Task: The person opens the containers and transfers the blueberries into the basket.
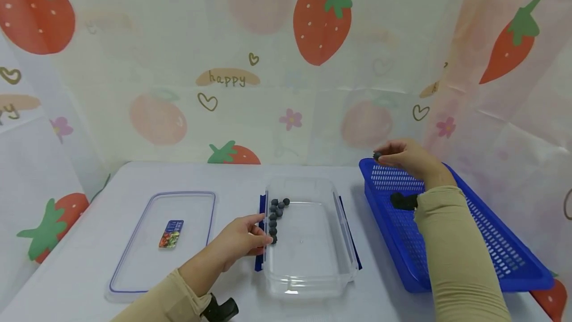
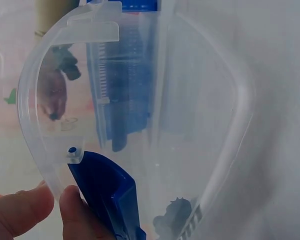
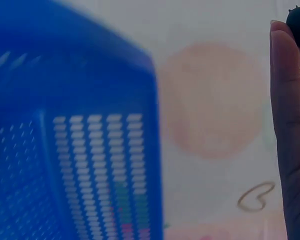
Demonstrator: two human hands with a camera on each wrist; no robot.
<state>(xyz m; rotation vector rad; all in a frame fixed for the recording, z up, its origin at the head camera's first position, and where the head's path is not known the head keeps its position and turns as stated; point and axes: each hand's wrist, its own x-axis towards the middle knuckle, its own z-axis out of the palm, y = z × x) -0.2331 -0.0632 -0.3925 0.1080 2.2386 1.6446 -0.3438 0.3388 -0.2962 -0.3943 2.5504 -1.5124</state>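
My left hand [image 1: 239, 242] grips the left rim of a clear plastic container [image 1: 308, 262]; in the left wrist view, thumb and finger pinch the rim beside a blue latch [image 2: 107, 187]. Inside the container, several blueberries [image 1: 273, 223] lie along its left side, a few clustered toward the far end. Held up over the far left corner of a blue basket [image 1: 393, 242], my right hand [image 1: 413, 160] pinches one blueberry [image 1: 377, 155] between thumb and fingers. That blueberry [image 3: 299, 25] also shows at the right wrist view's upper right edge.
A clear lid [image 1: 134, 242] with a blue rim seal and a printed label [image 1: 171, 234] lies left of the container on the white table [image 1: 241, 183]. Another blue latch [image 1: 350, 235] hangs along the container's right side. A strawberry-print curtain [image 1: 277, 29] stands behind.
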